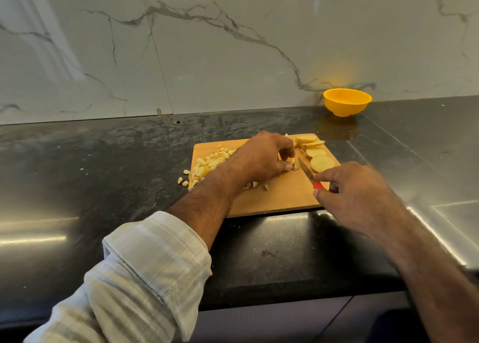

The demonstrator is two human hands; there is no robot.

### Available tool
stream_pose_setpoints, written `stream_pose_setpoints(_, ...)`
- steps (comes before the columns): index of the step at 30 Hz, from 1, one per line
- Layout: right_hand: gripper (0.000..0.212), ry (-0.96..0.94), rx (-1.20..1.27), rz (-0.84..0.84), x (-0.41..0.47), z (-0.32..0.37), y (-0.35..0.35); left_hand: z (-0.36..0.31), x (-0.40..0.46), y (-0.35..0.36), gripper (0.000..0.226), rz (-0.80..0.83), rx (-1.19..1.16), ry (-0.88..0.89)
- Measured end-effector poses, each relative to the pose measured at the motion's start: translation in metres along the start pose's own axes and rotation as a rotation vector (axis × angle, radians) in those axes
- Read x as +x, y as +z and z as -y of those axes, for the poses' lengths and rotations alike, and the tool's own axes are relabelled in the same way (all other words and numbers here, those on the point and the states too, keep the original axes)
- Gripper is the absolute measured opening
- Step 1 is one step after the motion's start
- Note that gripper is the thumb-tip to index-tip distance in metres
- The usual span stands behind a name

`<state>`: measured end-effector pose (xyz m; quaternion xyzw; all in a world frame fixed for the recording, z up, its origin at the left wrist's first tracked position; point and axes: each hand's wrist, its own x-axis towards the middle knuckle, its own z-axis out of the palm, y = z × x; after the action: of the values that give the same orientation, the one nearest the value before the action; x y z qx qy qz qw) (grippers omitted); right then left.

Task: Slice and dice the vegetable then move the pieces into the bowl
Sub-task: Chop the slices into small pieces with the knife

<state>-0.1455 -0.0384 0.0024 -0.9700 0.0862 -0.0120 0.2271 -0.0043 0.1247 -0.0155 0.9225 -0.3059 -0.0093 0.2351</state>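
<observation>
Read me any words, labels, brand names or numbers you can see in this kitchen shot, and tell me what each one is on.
None: no readable text anywhere.
The yellow bowl, wooden cutting board, red knife handle and marble wall show no lettering.

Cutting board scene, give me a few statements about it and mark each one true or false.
1. The right hand holds a knife with a red handle. True.
2. The bowl sits on the board. False: it stands on the counter behind the board.
3. Round slices lie at the board's far right. True.
4. All diced pieces are in the bowl. False: they are piled on the board's left, a few on the counter.
5. The left hand is off the board. False: it is over the board, fingers on pieces.
</observation>
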Motion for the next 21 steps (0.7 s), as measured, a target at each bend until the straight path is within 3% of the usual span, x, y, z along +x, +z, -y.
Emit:
stream_pose_setpoints(9,0.042,0.005,0.008,-0.009,0.002,-0.009,-0.002,-0.005,-0.001,0.001,0.044,0.038,-0.014,0.035)
stream_pose_setpoints(18,0.042,-0.009,-0.031,-0.010,0.003,-0.013,-0.003,-0.017,-0.003,0.007,0.040,-0.084,0.138,-0.010)
stream_pose_setpoints(21,0.042,-0.014,-0.081,-0.010,0.004,-0.015,-0.002,-0.018,0.000,0.013,0.023,-0.129,0.146,-0.013)
